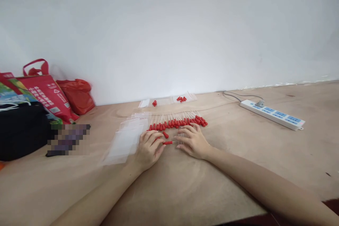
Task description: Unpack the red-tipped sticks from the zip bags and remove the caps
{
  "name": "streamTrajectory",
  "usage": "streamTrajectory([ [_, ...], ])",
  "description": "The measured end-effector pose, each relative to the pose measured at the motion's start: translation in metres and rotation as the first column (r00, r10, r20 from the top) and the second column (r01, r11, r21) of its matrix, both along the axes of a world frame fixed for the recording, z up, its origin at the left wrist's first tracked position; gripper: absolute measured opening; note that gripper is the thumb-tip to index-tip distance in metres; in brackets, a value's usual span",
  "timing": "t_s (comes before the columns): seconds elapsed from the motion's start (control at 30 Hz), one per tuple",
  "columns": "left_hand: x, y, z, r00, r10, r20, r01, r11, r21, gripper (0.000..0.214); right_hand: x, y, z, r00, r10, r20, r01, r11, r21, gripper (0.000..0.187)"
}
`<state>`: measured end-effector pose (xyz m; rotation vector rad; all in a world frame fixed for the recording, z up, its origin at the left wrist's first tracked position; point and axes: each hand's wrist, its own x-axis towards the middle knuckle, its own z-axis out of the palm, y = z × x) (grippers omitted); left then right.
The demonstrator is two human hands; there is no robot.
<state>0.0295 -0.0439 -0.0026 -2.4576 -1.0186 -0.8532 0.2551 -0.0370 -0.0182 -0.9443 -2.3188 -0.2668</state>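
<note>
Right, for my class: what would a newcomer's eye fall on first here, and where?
Probably the crowded row of small red bulb-shaped pieces with thin pale stems, just beyond the bare left hand and bare right hand at the centre. Next, a bright red shopping bag with white lettering at the far left, and a long white power strip with blue socket panels on the tan tabletop to the right.

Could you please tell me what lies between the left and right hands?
The head view shows a slim red piece at the left hand, a thin pale stem pointing toward the right hand, and a thicker red piece just beyond them.
</note>
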Motion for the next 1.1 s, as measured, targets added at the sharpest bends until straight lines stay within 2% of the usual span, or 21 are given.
streamTrajectory([
  [0.13,0.002,0.001,0.001,1.0,-0.018,0.01,0.018,0.998,-0.052,0.013,-0.004,0.0,0.0,1.0,0.001,0.003,-0.001,1.0,-0.011,0.022],
  [0.3,0.007,0.001,0.003,0.995,-0.099,-0.002,0.097,0.986,-0.132,0.022,-0.008,-0.002,0.001,1.0,0.017,-0.001,-0.017,1.0,0.023,0.023],
  [0.4,0.01,0.002,0.002,0.99,-0.141,-0.017,0.136,0.977,-0.165,0.019,-0.01,-0.004,0.002,1.0,0.031,0.002,-0.031,0.999,0.04,0.024],
  [0.53,0.009,0.001,0.0,0.989,-0.149,0.001,0.147,0.974,-0.17,0.021,-0.009,-0.004,0.002,0.998,0.067,0.024,-0.068,0.995,0.069,0.026],
  [0.8,0.008,-0.003,0.002,0.989,-0.147,0.031,0.15,0.967,-0.206,0.022,-0.006,-0.006,0.0,0.995,0.089,0.038,-0.091,0.995,0.04,0.024],
  [1.0,0.002,-0.001,-0.001,0.979,-0.189,0.071,0.198,0.966,-0.165,0.021,0.001,-0.005,-0.002,0.994,0.111,-0.003,-0.111,0.989,0.096,0.019],
  [1.1,-0.013,0.005,-0.003,0.981,-0.156,0.114,0.167,0.981,-0.099,0.017,0.012,-0.001,-0.004,0.995,0.049,-0.087,-0.038,0.992,0.124,0.019],
])
